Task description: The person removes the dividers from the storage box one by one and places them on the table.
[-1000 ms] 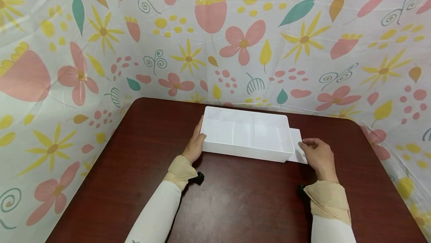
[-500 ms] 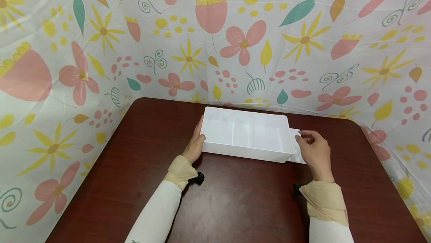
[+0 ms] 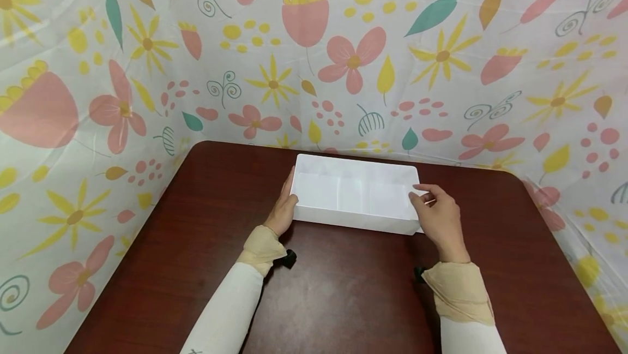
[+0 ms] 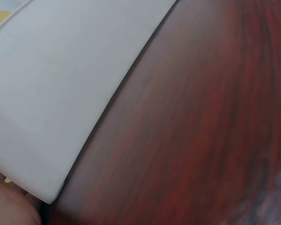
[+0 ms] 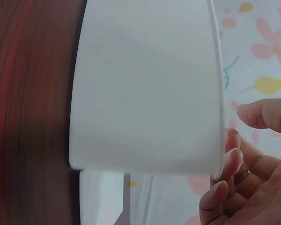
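Observation:
A shallow white box point(image 3: 350, 196), its inside marked off into sections, lies on the brown table. My left hand point(image 3: 283, 212) holds its left end, fingers along the outer side and thumb at the front corner. Over the right end is my right hand point(image 3: 438, 220), thumb and forefinger apart by the rim and the other fingers loosely bent. In the right wrist view those fingers point(image 5: 223, 194) are right at the box's rim with nothing between them and the thumb. A flat white piece point(image 5: 100, 197) sticks out from under the right end, mostly hidden by my hand in the head view.
The dark wooden table point(image 3: 353, 294) has rounded far corners. Behind it and along its sides hangs a white cloth point(image 3: 275, 27) printed with flowers and leaves. Black wrist devices point(image 3: 289, 258) show below both hands.
My right hand has moved left, from the flat white piece to above the box's right rim, and now covers most of that piece. The box and my left hand stay nearly where they were.

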Demonstrator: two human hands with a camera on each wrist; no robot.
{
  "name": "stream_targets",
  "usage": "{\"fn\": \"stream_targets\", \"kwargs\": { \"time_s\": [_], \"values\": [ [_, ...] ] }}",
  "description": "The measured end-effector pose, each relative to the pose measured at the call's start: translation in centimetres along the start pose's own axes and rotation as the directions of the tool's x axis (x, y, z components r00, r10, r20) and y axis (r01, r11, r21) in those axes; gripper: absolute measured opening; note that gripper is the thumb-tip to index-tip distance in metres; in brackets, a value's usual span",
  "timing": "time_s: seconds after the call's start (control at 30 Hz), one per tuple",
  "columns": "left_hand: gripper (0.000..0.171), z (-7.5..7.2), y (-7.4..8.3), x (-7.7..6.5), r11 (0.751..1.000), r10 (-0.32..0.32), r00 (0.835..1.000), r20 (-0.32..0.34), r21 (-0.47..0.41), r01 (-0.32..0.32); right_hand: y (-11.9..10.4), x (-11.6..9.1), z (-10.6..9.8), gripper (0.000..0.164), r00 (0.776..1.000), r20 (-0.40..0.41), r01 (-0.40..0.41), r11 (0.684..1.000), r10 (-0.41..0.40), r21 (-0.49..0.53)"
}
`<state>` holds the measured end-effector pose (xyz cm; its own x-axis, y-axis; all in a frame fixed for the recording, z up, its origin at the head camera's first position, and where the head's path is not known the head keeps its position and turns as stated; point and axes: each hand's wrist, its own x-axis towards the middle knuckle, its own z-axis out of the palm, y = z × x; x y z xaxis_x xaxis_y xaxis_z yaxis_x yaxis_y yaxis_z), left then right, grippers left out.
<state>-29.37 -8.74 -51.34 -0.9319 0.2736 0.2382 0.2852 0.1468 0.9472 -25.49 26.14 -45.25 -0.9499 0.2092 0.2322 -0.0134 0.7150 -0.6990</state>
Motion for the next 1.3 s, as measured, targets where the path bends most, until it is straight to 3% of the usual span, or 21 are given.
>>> {"fn": "stream_targets", "kwargs": {
  "time_s": [0.2, 0.47, 0.7, 0.77, 0.93, 1.0, 1.3],
  "values": [
    [0.074, -0.1, 2.1, -0.3, 1.0, 0.008, 1.0, 0.013, 0.014, -0.008, -1.2, -0.1, 0.8, 0.036, 0.999, 0.012, 0.049, 0.999, -0.049, 0.01],
    [0.075, -0.1, 1.8, -0.1, 1.0, 0.005, 1.0, 0.023, -0.008, -0.005, -2.5, -0.3, 1.8, 0.032, 0.997, 0.01, 0.074, 0.997, -0.074, 0.032],
    [0.072, -0.1, 2.0, -0.5, 1.0, -0.018, 1.0, 0.004, 0.015, 0.018, -4.0, -0.1, 3.1, 0.037, 0.994, 0.058, 0.094, 0.995, -0.097, 0.044],
    [0.073, 0.0, 1.0, -0.3, 1.0, -0.016, 1.0, -0.01, 0.022, 0.016, -4.4, -0.1, 3.4, 0.037, 0.992, 0.064, 0.107, 0.993, -0.11, 0.042],
    [0.073, 0.0, 1.0, -0.4, 0.999, -0.008, 1.0, -0.009, 0.034, 0.009, -5.4, 0.0, 4.2, 0.039, 0.989, 0.074, 0.125, 0.992, -0.124, -0.002],
    [0.072, -0.1, 1.9, -0.6, 1.0, -0.015, 1.0, 0.002, 0.02, 0.015, -5.5, 0.0, 4.7, 0.041, 0.989, 0.094, 0.119, 0.993, -0.116, -0.024],
    [0.072, -0.1, 2.0, -0.4, 1.0, 0.002, 1.0, 0.001, 0.017, -0.002, -4.9, 0.3, 6.3, 0.053, 0.962, 0.236, 0.164, 0.98, -0.134, -0.109]
  ]
}}
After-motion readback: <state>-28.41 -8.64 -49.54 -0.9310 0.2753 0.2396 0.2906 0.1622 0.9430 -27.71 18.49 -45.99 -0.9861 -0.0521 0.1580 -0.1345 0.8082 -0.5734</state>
